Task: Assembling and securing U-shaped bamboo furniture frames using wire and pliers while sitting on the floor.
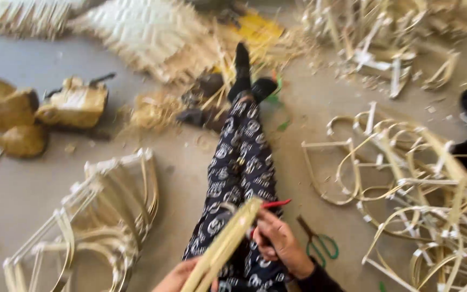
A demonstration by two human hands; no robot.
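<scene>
A bundle of thin pale bamboo strips [224, 246] is sitting low in the middle, the left hand [177, 277] gripping it while the right hand [279, 243] is squeezing a red tool [274, 204].

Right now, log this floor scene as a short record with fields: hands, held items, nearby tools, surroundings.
left hand: left hand grips the lower end of a bundle of pale bamboo strips
right hand: right hand is closed on a red-handled tool beside the bundle
legs: patterned black-and-white trousers stretched out on the floor
nearby tool: green-handled scissors lie on the floor to the right
left side: stack of bent bamboo frames
right side: heap of curved bamboo frames
</scene>
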